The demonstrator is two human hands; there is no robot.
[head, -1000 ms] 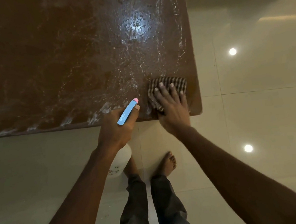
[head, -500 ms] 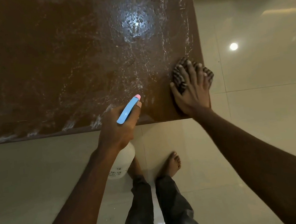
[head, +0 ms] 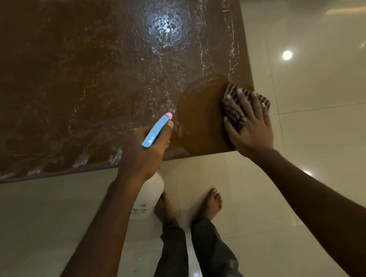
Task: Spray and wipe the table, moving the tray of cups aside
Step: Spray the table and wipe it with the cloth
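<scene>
Evidently the cloth (head: 233,108) was soft and limp, best pinned under a flat palm; the right hand (head: 249,123) pressed it, fingers spread, at the tabletop's (head: 59,83) 4 o'clock corner. The left hand (head: 144,152) gripped a light spray bottle (head: 148,198) by its neck (blue trigger up). Wet streaks made the tabletop slick; the floor (head: 312,23) was glossy tile. No tray showed.

Head view, steeply down, table (head: 59,83) close

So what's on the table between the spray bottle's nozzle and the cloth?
In the head view, only bare tabletop: a wiped patch between the spray bottle and cloth.
</scene>
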